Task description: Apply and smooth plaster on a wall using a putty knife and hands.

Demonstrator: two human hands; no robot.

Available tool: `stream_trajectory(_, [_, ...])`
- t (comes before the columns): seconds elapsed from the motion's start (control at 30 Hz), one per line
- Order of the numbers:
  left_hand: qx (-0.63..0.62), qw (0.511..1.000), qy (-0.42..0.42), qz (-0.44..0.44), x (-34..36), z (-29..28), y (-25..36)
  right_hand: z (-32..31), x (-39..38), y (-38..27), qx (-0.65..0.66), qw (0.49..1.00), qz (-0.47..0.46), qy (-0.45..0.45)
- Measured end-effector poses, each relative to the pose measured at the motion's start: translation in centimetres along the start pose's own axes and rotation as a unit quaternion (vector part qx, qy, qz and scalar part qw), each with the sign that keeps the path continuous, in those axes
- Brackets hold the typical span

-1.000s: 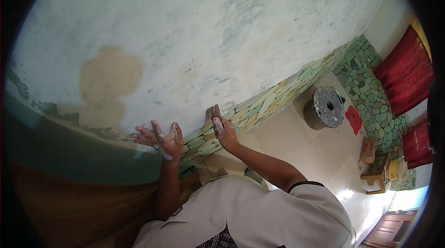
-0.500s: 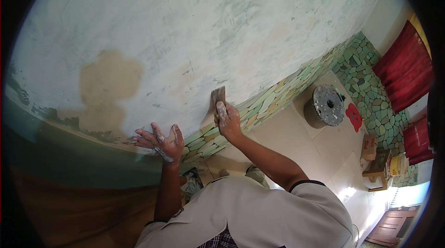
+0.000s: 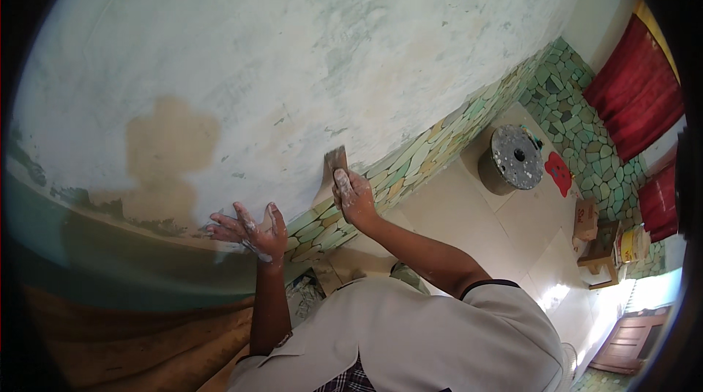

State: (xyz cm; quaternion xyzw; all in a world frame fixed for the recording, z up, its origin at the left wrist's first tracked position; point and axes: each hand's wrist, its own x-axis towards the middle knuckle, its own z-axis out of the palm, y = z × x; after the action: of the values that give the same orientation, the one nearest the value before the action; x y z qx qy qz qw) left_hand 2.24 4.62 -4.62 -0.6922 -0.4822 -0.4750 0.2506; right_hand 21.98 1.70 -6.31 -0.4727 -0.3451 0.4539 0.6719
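My right hand [image 3: 354,198] is closed round a putty knife [image 3: 336,160], its wide blade pointing up at the wall [image 3: 293,62]. The blade lies at or very near the surface, just above the stone-patterned band; contact is hard to tell. White paste smears the thumb and fingers. My left hand [image 3: 253,232] is held up in front of the wall's lower part, fingers spread and palm coated with white paste, with nothing in it. Whitish filler covers the wall unevenly, with greenish and beige patches showing through.
A green stone-patterned band [image 3: 425,150] runs along the wall's foot. On the tiled floor to the right stand a dark round drum [image 3: 516,159], a red mat [image 3: 558,174], a cardboard box [image 3: 586,219] and a small wooden stool [image 3: 602,266]. Brown cloth [image 3: 146,341] hangs at lower left.
My right hand and the putty knife have shifted slightly left and down. The left hand stays spread, slightly lower. The whole view has tilted a little.
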Motion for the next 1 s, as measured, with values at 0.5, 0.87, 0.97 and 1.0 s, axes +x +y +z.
stream_trajectory(0.5, [-0.010, 0.998, 0.000, -0.056, 0.0, 0.1, 1.8, -10.4, -4.6, 5.7, 0.051, 0.979, 0.133, 0.147])
stream_trajectory(0.87, [0.006, 0.991, 0.022, -0.134, 3.6, 2.1, 9.5, -14.7, -2.8, 2.8, 0.062, 0.977, 0.157, 0.129])
stream_trajectory(0.97, [0.016, 0.989, 0.042, -0.144, 4.3, 3.7, 11.5, -16.9, -1.9, 1.4, 0.048, 0.980, 0.157, 0.110])
stream_trajectory(1.0, [0.019, 0.987, 0.050, -0.150, 4.4, 4.2, 12.1, -17.6, -1.4, 1.0, 0.046, 0.984, 0.149, 0.089])
